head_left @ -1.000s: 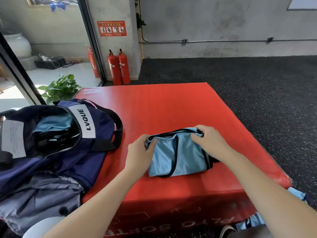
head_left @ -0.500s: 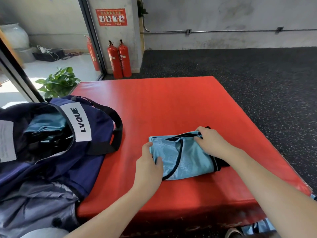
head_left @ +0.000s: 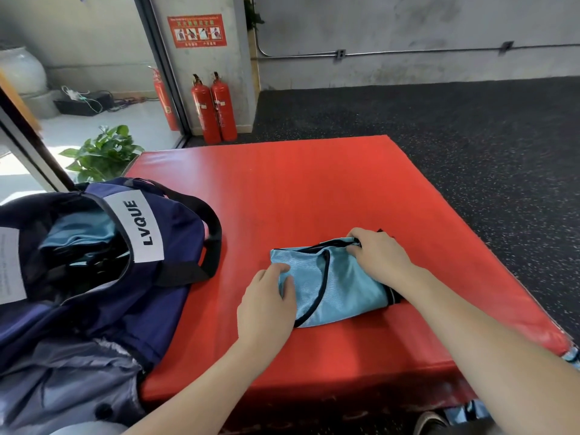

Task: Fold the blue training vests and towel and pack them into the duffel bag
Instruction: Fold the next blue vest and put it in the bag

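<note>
A folded light-blue training vest (head_left: 339, 287) with black trim lies on the red mat (head_left: 314, 189). My left hand (head_left: 266, 302) grips its left edge, thumb on top of the cloth. My right hand (head_left: 379, 255) holds the far right corner, fingers curled over the black-trimmed edge. The navy duffel bag (head_left: 131, 293) marked LVQUE sits open at the mat's left side. Light-blue fabric (head_left: 81, 230) lies inside its opening.
More blue cloth (head_left: 571, 356) hangs off the mat's near right corner. Two red fire extinguishers (head_left: 213, 111) stand by the wall, a potted plant (head_left: 103, 155) behind the bag. Dark speckled floor (head_left: 470, 127) surrounds the mat.
My left hand slid from the vest's far left corner down to its left side. My right hand stayed on the far right corner. The vest lies slightly flatter.
</note>
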Tool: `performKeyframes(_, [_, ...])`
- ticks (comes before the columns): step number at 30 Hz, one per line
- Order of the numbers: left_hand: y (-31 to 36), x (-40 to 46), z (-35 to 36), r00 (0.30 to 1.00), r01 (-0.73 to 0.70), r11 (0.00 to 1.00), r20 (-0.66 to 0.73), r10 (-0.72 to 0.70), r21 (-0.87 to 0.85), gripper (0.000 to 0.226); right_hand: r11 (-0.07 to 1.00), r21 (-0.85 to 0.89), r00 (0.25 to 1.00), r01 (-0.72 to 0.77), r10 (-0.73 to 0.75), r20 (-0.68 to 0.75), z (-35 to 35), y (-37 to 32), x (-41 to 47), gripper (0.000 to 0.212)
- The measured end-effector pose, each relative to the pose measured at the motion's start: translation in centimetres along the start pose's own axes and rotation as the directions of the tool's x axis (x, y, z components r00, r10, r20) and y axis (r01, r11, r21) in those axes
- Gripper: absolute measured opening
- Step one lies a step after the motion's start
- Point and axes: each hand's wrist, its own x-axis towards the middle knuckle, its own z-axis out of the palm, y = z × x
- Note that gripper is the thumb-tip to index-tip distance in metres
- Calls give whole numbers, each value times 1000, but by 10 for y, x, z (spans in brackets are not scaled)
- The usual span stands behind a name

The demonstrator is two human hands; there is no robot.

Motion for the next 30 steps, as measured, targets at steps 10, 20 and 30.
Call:
performKeyframes(10, [-11, 11, -6, 984, -178, 910, 43, 175, 375, 18, 957, -284, 986, 54, -96, -136, 15, -1, -7, 28])
performKeyframes(20, [-9, 48, 9, 920, -393, 900, 89, 383, 191, 19, 978, -207, 984, 23, -59, -169, -4, 1, -17, 43])
performKeyframes(30, [-14, 72, 7, 918, -344, 902, 295, 265, 259, 28, 988, -151, 980, 12, 19, 199, 3, -31, -77, 38])
